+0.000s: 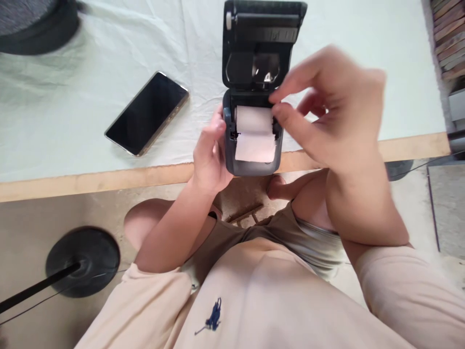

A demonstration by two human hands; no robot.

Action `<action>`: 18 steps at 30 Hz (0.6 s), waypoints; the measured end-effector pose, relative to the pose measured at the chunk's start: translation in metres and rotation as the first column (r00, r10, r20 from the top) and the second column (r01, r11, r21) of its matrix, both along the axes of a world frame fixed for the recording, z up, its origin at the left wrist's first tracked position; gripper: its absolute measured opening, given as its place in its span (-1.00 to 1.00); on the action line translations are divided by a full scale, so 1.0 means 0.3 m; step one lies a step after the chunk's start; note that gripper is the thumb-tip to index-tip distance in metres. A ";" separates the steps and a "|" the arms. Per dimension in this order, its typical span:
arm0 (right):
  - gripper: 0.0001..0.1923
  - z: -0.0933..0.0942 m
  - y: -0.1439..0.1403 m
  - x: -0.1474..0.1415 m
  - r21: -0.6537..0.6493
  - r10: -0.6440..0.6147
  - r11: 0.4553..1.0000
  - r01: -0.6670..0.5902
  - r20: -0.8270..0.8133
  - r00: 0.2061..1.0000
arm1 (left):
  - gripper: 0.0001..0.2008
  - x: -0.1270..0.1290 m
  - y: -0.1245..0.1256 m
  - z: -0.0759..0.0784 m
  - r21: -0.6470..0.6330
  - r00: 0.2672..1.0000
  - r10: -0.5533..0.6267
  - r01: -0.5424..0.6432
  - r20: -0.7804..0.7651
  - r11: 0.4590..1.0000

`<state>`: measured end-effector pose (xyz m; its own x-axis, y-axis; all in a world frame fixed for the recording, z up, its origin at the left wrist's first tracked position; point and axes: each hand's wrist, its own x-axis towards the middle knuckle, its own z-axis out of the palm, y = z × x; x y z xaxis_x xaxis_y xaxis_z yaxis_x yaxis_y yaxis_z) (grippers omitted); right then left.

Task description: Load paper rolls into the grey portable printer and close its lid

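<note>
A small dark portable receipt printer [252, 168] has its lid [259, 53] swung up, away from me. Inside its bay lies a white paper roll [254, 119], with the loose end of the paper [255, 148] hanging over the front edge. My left hand [211, 152] grips the printer's left side, thumb on the near face and fingers partly hidden behind it. At the right side of the bay is my right hand [327, 106], thumb and forefinger nearly meeting beside the roll's upper right corner. Whether anything sits between those fingertips is hidden and slightly blurred.
On the pale cloth, left of the printer, a smartphone [147, 114] lies screen up. A round black object [36, 24] stands at the far left. The table's wooden edge [160, 173] runs below the hands. A stand with a round black base [83, 261] is on the floor.
</note>
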<state>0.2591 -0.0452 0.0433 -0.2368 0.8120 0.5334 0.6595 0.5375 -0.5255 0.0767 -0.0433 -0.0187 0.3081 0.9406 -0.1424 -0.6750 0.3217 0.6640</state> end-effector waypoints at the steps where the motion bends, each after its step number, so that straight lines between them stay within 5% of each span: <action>1: -0.88 -0.002 0.003 0.009 -0.061 -0.002 0.998 0.009 0.116 0.993 | -0.73 0.001 -0.003 -0.001 0.003 1.000 0.009 -0.009 -0.003 1.000; 4: -0.70 -0.024 0.011 0.029 -0.156 -0.013 0.984 0.080 0.391 0.920 | -0.62 0.002 -0.013 -0.003 0.016 0.999 0.005 -0.004 -0.040 1.000; 6: -0.61 -0.044 0.012 0.034 -0.091 -0.051 0.990 0.110 0.492 0.869 | -0.56 0.001 -0.018 -0.005 0.041 0.996 -0.015 0.018 -0.085 0.999; 10: -0.54 -0.030 -0.011 0.027 -0.005 -0.096 0.994 0.112 0.475 0.875 | -0.59 0.001 -0.019 -0.012 0.037 0.992 -0.001 0.005 -0.124 0.999; 14: -0.53 0.047 -0.033 0.052 -0.181 0.009 0.983 -0.008 0.009 1.000 | -0.70 -0.002 -0.004 -0.019 0.039 0.992 -0.015 0.020 -0.124 0.999; 18: -0.76 0.011 0.026 0.157 -0.170 -0.128 0.985 0.040 -0.547 0.827 | -0.80 -0.007 0.013 -0.019 0.063 0.998 0.007 -0.003 -0.056 0.998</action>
<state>0.3061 -0.0375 0.0466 0.1356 0.8930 0.4291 0.2726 0.3827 -0.8827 0.0746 -0.0395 -0.0245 0.2964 0.9498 -0.1003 -0.6375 0.2749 0.7198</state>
